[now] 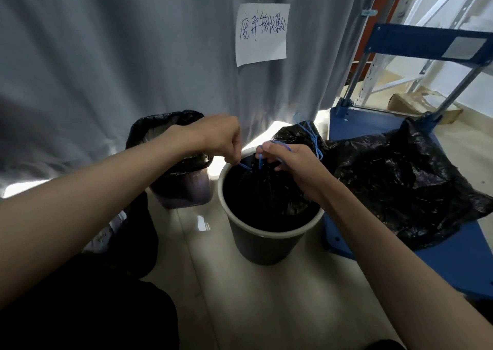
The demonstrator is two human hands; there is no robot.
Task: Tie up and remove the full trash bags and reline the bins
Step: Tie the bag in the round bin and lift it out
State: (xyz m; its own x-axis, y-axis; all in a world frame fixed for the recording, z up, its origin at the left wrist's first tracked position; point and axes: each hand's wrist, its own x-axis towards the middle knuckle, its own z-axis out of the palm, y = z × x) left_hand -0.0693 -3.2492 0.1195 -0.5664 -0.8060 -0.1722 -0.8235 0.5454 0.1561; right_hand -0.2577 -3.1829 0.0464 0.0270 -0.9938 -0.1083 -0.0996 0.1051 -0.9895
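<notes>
As hands (221,136) pinch — drawstring (245,166) taut.

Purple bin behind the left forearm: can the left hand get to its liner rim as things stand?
Probably yes. The purple bin sits just under the left hand, nothing between, but that hand pinches the blue drawstring of the bag in the round bin and must release first.
</notes>
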